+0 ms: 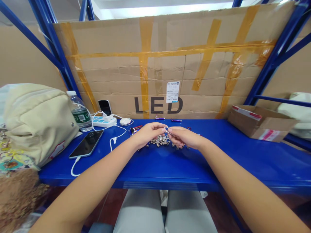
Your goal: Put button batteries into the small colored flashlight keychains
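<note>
Over the middle of the blue tabletop (170,168), my left hand (149,134) and my right hand (186,136) meet with their fingertips pinched. Between them shows a small silvery ring (166,127), gripped from both sides; finer detail is too small to make out. Under and behind the fingers lies a heap of small, round, shiny metal pieces (160,141), partly covered by my hands. Short purple-blue tubes like mini flashlights (176,120) lie behind, near the cardboard. More red and dark tubes (136,128) lie beside my left hand.
On the left are a charging phone (86,144), a power strip (103,121), white cables, a water bottle (81,113) and a cream bag (41,119). An open cardboard box (261,124) stands at right. A tall taped cardboard sheet (116,77) closes off the back.
</note>
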Tool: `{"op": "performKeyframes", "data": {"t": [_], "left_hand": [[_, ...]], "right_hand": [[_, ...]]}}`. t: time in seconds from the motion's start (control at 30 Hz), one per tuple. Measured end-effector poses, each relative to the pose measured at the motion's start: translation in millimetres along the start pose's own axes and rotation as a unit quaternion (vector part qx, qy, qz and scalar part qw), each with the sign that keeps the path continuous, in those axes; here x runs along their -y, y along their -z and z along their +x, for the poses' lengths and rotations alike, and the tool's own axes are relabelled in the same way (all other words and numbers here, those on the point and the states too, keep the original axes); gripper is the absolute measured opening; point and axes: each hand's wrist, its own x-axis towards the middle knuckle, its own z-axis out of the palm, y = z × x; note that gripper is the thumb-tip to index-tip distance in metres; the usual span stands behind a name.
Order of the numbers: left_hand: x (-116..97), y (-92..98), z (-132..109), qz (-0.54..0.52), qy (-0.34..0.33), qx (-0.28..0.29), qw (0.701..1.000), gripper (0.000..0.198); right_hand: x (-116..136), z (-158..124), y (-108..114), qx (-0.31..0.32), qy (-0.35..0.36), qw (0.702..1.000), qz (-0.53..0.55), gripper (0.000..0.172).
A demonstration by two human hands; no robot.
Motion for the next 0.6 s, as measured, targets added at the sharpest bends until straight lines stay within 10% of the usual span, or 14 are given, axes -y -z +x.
{"op": "performKeyframes", "data": {"t": [0.13,0.27,0.4,0.6], "left_hand": [[2.0,8.4,2.6,0.148,-0.034,-0.02,0.988,0.024],[6.6,21.1,26.2,0.429,-0.079,-0.061,0.898,0.02],[12.9,25.9,76.4,0.602,-0.006,-0.021,0.798,0.024],[32.0,22.4,143.4,0.616,0.12,-0.061,0.776,0.027]], "right_hand": [[0.0,-0.1,12.3,-0.104,-0.015,0.976,-0.188,0.037],[-6.8,-3.7,44.7,-0.24,-0.087,0.874,-0.414,0.038],[-14.0,-13.5,70.9,-0.207,-0.253,0.833,-0.447,0.035],[-13.7,-23.8,76.3,-0.23,-0.333,0.786,-0.467,0.043]]}}
